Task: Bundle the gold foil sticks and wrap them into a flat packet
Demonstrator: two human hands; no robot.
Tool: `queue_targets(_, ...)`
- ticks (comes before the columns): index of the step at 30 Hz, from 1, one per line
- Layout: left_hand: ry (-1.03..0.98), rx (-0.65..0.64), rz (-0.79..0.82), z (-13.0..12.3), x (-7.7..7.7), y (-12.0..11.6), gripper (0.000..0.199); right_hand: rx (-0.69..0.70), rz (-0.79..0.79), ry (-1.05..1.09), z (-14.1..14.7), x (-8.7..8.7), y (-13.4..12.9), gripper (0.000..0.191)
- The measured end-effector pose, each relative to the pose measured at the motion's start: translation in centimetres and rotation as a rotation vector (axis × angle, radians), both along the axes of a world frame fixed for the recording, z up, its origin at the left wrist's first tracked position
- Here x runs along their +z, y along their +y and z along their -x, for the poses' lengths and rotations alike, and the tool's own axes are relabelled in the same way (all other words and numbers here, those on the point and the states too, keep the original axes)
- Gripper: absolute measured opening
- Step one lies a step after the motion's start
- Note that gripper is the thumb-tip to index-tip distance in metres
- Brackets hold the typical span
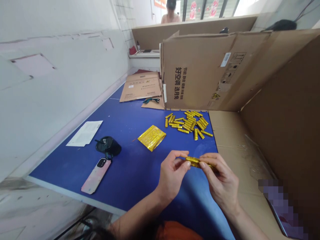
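Observation:
My left hand (172, 173) and my right hand (220, 180) meet above the blue table (130, 186), pinching a gold foil stick (197, 162) between their fingertips. Its middle is partly hidden by my fingers. Farther ahead, a loose heap of similar gold foil sticks (188, 124) lies against the foot of a cardboard panel. A flat, crinkled gold foil packet (151, 137) rests on the table to the left of that heap, apart from my left hand.
A black tumbler (108, 146), a phone in a pink case (96, 176) and a white paper sheet (85, 133) lie left on the table. Cardboard panels (200, 70) stand ahead and right. Flattened cardboard (141, 86) lies beyond. A person (170, 16) stands far off.

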State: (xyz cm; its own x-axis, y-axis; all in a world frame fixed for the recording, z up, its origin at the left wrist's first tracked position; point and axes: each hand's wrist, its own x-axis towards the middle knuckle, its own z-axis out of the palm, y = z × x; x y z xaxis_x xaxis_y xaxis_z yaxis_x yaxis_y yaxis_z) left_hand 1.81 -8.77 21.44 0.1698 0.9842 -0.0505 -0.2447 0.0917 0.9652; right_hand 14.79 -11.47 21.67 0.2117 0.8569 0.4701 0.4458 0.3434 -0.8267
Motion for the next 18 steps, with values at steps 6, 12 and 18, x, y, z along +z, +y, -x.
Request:
queue_targets(6,0.060,0.010,-0.049,0.13,-0.09,0.16,0.006,0.016,-0.001,-0.005,-0.02,-0.19,-0.17,0.008)
queue_targets(12,0.005,-0.016,0.164,0.05,0.63,0.75,0.010,0.029,-0.032,-0.063,-0.03,-0.45,-0.35,0.010)
queue_targets(18,-0.108,-0.061,0.264,0.06,0.69,0.66,0.022,0.030,-0.050,-0.060,0.18,-0.63,-0.62,0.012)
